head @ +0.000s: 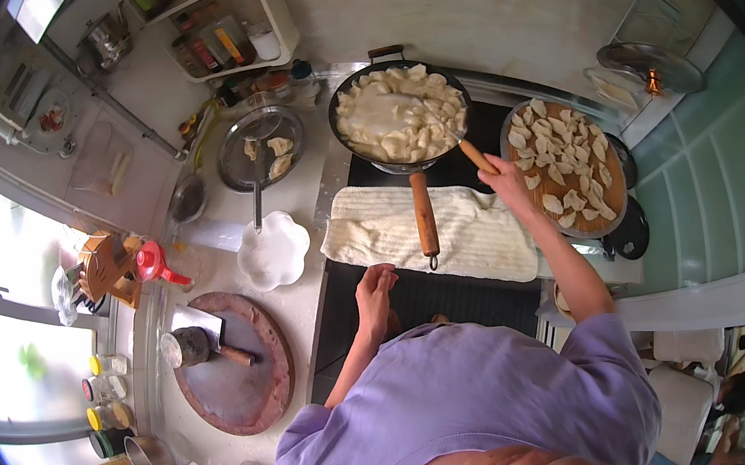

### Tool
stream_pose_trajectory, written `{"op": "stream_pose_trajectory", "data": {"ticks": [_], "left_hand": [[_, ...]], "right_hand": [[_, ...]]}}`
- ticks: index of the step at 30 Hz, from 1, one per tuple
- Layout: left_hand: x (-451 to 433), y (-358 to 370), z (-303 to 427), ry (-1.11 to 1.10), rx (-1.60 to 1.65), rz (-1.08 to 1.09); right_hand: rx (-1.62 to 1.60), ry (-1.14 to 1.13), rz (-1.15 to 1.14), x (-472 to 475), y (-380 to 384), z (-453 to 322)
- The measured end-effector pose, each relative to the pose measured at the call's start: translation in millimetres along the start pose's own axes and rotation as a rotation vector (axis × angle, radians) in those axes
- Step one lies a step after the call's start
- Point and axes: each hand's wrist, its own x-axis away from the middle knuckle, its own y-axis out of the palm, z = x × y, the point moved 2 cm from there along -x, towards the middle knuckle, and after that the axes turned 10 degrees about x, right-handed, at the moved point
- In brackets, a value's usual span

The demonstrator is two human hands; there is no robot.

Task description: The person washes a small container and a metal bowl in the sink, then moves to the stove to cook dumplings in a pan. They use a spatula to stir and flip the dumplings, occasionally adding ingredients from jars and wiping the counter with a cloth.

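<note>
In my right hand (505, 180) is the wooden handle (477, 155) of a metal utensil, whose head is hidden among dumplings in the wok. The wok (336, 132) stands on the black cooktop, full of dumplings (407, 144) in whitish, foamy liquid. Its long wooden handle (424, 216) points towards me over a folded cream towel (351, 228). My left hand (374, 293) hangs at the towel's near edge, fingers loosely bent and holding nothing visible. Right of the cooktop, a round wooden board (542, 194) bears many more uncooked-looking dumplings (560, 143).
To the left are a metal lid (227, 156) with several dumplings and a skimmer, a white scalloped bowl (274, 251), and a round chopping board (272, 384) bearing a cleaver (206, 326). Bottles stand on a wall shelf (278, 7). A pot lid (677, 69) leans at the right.
</note>
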Motion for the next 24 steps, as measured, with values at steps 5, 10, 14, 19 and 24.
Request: {"op": "stream_pose_trajectory", "data": {"ticks": [5, 10, 14, 19, 24], "left_hand": [[-5.9, 4.8, -5.2, -0.009, -0.013, -0.035], [-14.2, 7.2, -7.2, -0.014, -0.047, -0.088], [-14.0, 14.5, -1.9, -0.004, -0.029, -0.109], [-18.2, 14.3, -1.1, 0.009, -0.075, -0.100], [-17.9, 12.5, -3.5, 0.007, -0.064, -0.088]], "right_hand": [[-0.143, 0.070, -0.080, 50.1, -9.4, -20.6], [-0.208, 0.026, 0.064, 55.4, -19.3, -21.4], [-0.099, 0.045, 0.214, 38.6, -23.6, -24.7], [-0.029, 0.090, 0.253, 47.8, -6.5, -5.7], [-0.571, 0.274, 0.122, 94.4, 15.9, -14.2]]}}
